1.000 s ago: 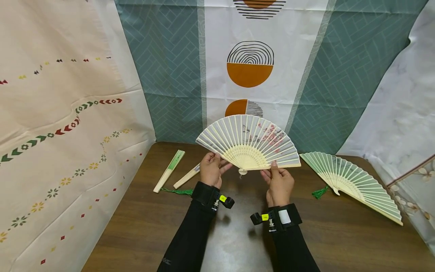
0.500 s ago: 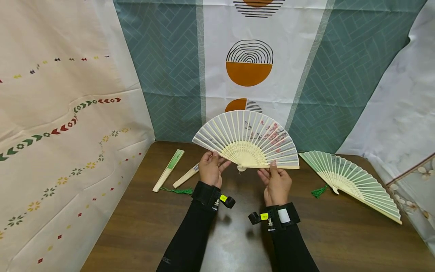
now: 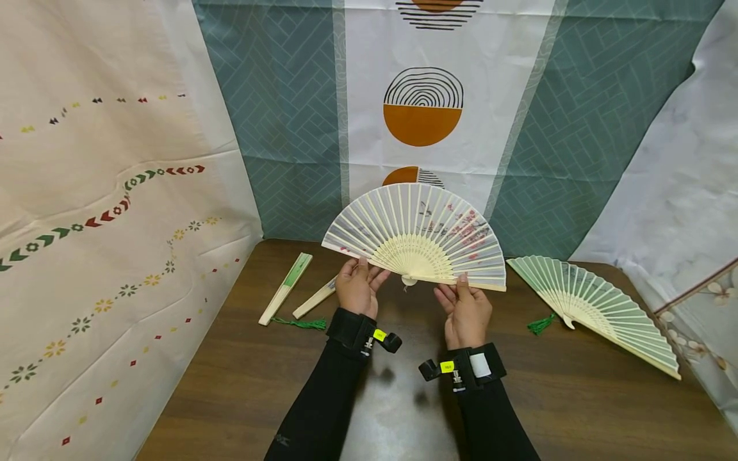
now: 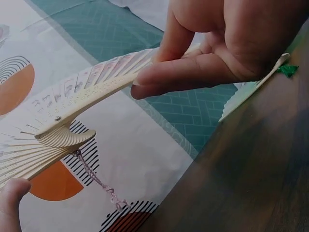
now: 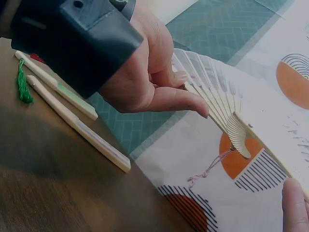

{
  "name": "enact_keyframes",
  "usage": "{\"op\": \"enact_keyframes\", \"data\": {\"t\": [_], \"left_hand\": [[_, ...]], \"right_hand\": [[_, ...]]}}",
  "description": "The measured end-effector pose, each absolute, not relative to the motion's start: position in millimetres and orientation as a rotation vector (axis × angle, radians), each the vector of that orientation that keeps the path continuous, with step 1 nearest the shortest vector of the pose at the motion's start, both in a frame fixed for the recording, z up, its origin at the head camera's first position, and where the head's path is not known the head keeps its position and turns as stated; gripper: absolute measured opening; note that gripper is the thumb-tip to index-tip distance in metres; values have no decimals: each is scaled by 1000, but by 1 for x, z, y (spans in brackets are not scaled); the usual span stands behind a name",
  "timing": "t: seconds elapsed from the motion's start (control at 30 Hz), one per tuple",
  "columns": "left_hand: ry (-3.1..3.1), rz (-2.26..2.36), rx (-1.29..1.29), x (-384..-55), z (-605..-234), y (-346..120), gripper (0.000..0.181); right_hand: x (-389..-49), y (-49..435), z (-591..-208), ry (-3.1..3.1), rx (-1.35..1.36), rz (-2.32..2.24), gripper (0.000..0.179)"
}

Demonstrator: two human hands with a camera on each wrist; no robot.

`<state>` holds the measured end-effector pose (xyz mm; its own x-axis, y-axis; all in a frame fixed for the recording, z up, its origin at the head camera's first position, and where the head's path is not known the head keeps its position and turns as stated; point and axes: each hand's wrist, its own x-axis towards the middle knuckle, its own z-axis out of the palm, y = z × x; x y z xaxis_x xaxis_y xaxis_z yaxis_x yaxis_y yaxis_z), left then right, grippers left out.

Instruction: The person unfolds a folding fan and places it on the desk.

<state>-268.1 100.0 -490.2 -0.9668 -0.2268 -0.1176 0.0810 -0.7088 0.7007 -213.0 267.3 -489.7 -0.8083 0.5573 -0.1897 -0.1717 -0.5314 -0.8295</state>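
Observation:
A white folding fan [image 3: 415,246] with pale ribs and red blossoms is spread wide above the table. My left hand [image 3: 357,291] pinches its left end rib, and my right hand [image 3: 466,314] pinches the right one. In the left wrist view the right hand [image 4: 212,48] holds its rib between thumb and fingers; only the left thumb [image 4: 10,200] shows at the lower corner. The right wrist view has the left hand [image 5: 149,79] gripping the other end, with the right thumb [image 5: 292,203] at the edge. A pinkish cord [image 4: 94,174] dangles from the pivot.
A green folding fan [image 3: 605,310] lies spread on the right of the brown table [image 3: 230,397], its green tassel [image 3: 541,324] beside it. Two folded fans lie at left: one with a green section [image 3: 286,288], another [image 3: 316,301] partly behind my left hand. Patterned cloths hang around.
The white fan has risen slightly and spread a little wider, its left end now showing red blossoms. Both hands keep hold of its end ribs; the right one has shifted slightly left.

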Motion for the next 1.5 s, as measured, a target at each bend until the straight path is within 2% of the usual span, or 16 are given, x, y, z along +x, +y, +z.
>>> {"op": "enact_keyframes", "data": {"t": [0.37, 0.63, 0.83, 1.0, 1.13, 1.5], "left_hand": [[-1201, -2807, 274, -258, -501, 120, 14], [-1444, -2930, 165, -240, -510, 143, 14], [-1666, -2975, 183, -224, -520, 148, 10], [-1886, -2985, 149, -215, -527, 148, 16], [-2071, -2934, 98, -214, -529, 147, 19], [-2367, -2898, 95, -215, -523, 166, 6]], "right_hand": [[-180, 295, -494, -1290, -641, 2349, 27], [-124, 331, -511, -1387, -703, 2391, 35], [-81, 349, -527, -1395, -807, 2507, 24], [-55, 358, -536, -1383, -909, 2584, 21], [-44, 364, -540, -1377, -931, 2623, 17], [-26, 394, -544, -1292, -970, 2694, 17]]}}
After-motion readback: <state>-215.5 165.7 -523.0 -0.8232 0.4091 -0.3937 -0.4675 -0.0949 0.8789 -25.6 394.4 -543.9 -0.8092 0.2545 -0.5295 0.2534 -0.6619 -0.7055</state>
